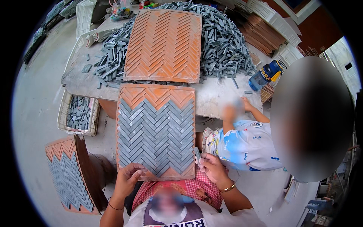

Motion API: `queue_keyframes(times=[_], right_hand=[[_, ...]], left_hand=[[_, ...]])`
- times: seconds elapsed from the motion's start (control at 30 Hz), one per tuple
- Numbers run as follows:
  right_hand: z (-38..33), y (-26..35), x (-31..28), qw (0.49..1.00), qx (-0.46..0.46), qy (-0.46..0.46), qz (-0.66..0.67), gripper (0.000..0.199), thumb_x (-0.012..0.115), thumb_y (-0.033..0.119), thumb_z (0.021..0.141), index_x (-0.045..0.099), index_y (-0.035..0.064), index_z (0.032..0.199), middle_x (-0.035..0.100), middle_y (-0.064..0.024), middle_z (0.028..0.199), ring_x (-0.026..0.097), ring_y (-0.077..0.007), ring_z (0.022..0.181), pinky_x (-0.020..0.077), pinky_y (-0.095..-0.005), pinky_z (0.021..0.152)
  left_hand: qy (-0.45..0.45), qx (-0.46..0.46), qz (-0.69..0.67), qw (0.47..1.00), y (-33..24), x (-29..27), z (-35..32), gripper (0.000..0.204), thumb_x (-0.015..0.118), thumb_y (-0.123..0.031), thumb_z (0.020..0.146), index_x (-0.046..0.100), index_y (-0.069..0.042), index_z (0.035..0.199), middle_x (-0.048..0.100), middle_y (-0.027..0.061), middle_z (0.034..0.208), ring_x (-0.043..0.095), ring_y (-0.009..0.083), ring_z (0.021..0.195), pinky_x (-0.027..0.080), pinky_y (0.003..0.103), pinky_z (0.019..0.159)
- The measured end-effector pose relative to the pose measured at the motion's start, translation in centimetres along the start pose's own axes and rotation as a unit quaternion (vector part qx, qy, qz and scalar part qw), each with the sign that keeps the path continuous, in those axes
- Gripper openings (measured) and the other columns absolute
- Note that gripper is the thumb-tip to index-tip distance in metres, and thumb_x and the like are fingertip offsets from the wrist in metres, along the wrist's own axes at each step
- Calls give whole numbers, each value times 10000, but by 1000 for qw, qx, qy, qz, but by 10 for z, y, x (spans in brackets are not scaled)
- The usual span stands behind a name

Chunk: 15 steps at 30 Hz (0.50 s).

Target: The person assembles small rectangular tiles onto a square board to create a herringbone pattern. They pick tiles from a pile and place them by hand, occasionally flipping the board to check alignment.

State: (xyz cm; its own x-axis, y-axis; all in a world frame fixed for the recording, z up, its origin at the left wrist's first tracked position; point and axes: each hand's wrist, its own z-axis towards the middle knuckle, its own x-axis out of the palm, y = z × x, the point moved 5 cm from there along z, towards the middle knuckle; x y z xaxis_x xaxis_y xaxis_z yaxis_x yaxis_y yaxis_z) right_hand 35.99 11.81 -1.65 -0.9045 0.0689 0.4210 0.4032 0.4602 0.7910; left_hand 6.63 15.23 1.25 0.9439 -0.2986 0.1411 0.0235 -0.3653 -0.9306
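An orange mould tray (pixel 155 91) with a zigzag ridge pattern lies across my lap, its far edge at the table. Grey stone strips (pixel 155 132) fill most of it in a herringbone pattern; orange shows at the far and near ends. My left hand (pixel 129 178) is at the tray's near left corner, fingers reaching over the edge with thumb and forefinger apart, nothing visible in them. Beside the near right edge, my right hand (pixel 212 169) pinches a single grey stone strip (pixel 197 154) between thumb and fingers.
A second orange mould (pixel 162 45), unfilled, leans on a heap of loose strips (pixel 223 45) on the table (pixel 211 98). Left are a crate of strips (pixel 94 117) and another filled mould (pixel 68 178). On the right, a small person (pixel 245 143) reaches to the table near a blue bottle (pixel 262 77).
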Motion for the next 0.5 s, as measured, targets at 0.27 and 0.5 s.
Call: queue_keyframes(times=[0.27,0.5], right_hand=[[-18,-25,-10,941,107,32,318,257,543,128,884,481,-16,1088,483,-33,904,456,-62,725,406,-160,597],[-28,-16,-10,953,102,73,276,253,552,123,874,487,6,1088,481,-18,891,472,-74,761,412,-179,642]], left_hand=[[-74,-7,59,995,24,-18,-26,128,524,-49,871,576,42,944,629,60,852,580,92,749,449,207,623],[-77,16,103,992,25,-11,-28,129,530,-39,860,577,65,920,635,71,821,587,97,758,455,212,637]])
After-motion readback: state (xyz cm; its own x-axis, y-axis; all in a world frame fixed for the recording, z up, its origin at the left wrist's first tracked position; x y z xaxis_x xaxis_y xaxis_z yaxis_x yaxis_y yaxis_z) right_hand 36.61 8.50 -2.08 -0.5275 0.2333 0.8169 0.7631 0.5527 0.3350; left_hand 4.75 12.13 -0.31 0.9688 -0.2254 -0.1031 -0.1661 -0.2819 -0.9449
